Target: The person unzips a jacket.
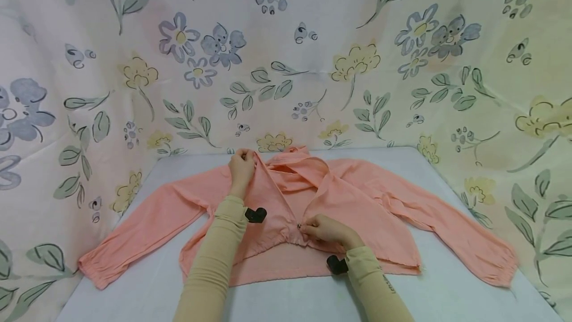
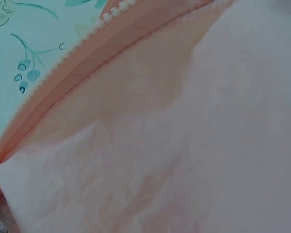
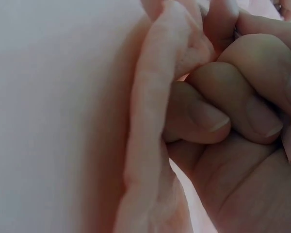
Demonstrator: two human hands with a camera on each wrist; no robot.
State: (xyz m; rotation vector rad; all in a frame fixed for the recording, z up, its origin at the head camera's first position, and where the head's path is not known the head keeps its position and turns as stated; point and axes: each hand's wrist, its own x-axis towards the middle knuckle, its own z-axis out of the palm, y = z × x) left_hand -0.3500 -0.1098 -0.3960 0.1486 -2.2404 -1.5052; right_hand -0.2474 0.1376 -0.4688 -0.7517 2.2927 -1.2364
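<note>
A pink zip-up jacket (image 1: 357,207) lies spread on the table, its front parted in a V from the collar down to near the hem. My left hand (image 1: 242,170) grips the front edge beside the collar and holds it up. Low on the front, my right hand (image 1: 328,232) pinches the small zipper pull (image 1: 299,226) just above the gathered hem. Pale zipper teeth (image 2: 63,60) run along the raised edge in the left wrist view. Curled right fingers (image 3: 208,116) show beside a fold of pink fabric (image 3: 148,111) in the right wrist view; the pull is hidden there.
The jacket's sleeves (image 1: 147,222) stretch out to both sides across the white table (image 1: 147,297). A floral curtain (image 1: 308,98) stands behind the table and along both sides. Small black wrist cameras (image 1: 256,215) sit at both cuffs.
</note>
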